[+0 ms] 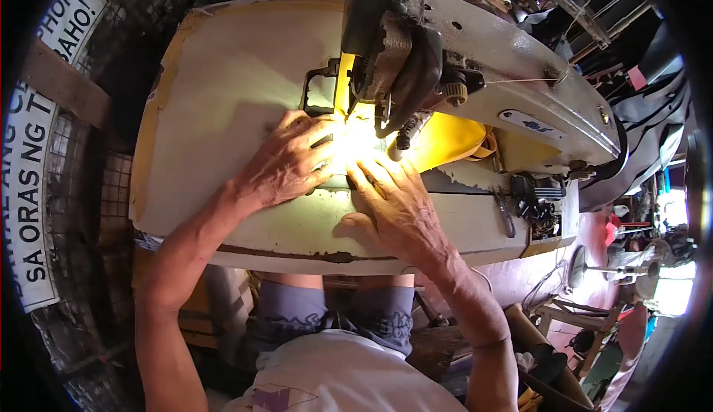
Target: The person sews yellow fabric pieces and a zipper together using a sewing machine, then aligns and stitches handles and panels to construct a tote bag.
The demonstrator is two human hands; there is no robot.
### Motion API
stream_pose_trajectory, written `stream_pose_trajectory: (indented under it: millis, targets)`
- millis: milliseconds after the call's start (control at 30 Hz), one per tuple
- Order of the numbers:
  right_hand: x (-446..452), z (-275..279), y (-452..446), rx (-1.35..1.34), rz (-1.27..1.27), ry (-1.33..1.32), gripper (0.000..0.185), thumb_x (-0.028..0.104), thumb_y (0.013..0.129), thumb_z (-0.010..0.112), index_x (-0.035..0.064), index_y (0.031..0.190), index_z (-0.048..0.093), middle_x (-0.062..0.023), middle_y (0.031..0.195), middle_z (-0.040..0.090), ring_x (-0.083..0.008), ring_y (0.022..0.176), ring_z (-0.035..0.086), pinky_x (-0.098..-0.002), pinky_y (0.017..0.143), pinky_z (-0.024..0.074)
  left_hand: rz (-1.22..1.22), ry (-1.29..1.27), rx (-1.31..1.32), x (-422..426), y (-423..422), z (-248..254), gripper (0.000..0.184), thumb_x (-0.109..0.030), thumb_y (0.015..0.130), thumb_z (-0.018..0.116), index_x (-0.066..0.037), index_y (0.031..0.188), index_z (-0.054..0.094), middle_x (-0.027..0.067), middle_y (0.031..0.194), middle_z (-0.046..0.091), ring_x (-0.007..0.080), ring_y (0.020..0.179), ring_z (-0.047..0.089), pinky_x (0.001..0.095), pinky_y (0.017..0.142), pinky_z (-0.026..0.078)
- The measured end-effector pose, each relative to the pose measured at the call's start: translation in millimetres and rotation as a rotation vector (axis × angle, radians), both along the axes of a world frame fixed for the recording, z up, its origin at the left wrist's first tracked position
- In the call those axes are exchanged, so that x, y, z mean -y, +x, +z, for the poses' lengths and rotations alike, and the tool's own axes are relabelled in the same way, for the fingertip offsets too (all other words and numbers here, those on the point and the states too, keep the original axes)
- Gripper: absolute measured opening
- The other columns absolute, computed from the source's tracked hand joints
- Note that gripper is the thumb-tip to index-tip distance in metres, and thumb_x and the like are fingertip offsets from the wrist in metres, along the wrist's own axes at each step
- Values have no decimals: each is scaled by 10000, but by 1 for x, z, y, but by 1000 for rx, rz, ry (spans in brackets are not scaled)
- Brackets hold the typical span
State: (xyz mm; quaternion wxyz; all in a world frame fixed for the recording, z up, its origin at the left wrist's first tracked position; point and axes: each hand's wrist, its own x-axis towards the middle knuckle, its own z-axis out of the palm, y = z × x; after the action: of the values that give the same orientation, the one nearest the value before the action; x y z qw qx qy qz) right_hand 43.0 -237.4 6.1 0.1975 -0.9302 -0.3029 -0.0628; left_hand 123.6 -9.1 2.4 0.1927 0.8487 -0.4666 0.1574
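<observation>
Shirt [356, 375] is showing nearest; left hand [286, 161] and right hand [395, 208] are resting at the machine [512, 52] beside yellow material [451, 137], glare making their grip impossible to tell

My left hand [286, 161] palm down, fingers curved toward two o'clock, my right hand [394, 208] flatter, fingers aimed toward eleven o'clock

on my feed, a pale desk [223, 63] with a chipped front edge carries a sewing machine [512, 63], yellow material [453, 138] beneath its arm, and a small pliers-like tool [505, 215].
</observation>
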Motion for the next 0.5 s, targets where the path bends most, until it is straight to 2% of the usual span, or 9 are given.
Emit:
stream_pose_trajectory:
  millis: [167, 267, 367, 500]
  targets:
    - [2, -5, -2, 34, 18, -13, 756, 413, 837, 768, -4, 1422, 531, -184, 1423, 535, -346, 1384, 446, -523, 1179, 306, -3, 17, 38, 1, -1, 7, 285, -211, 852, 726, -86, 1108, 714, 56, 1191, 638, 219, 1194, 597, 447, 1017, 455]
    - [2, -6, 0, 43, 13, -15, 697, 480, 898, 678, -6, 1384, 557, -175, 1412, 550, -342, 1347, 467, -560, 1167, 289, 0, 18, -2, -2, 2, 2, 284, -215, 865, 726, -95, 1122, 705, 54, 1215, 636, 220, 1215, 587, 471, 1045, 433]
    - [0, 4, 10, -15, 11, 25, 713, 487, 891, 684, -19, 1377, 556, -182, 1355, 590, -356, 1268, 519, -547, 1126, 331, 28, 5, -37, -4, 14, -5, 285, -239, 886, 717, -107, 1138, 698, 64, 1253, 631, 230, 1270, 556, 498, 1092, 393]
    - [2, 16, 23, -70, 18, -25, 718, 510, 931, 648, -22, 1403, 549, -218, 1417, 566, -386, 1347, 484, -534, 1137, 328, 35, 26, -15, -7, 30, -11, 283, -280, 912, 695, -121, 1146, 696, 77, 1302, 617, 241, 1344, 504, 527, 1146, 334]
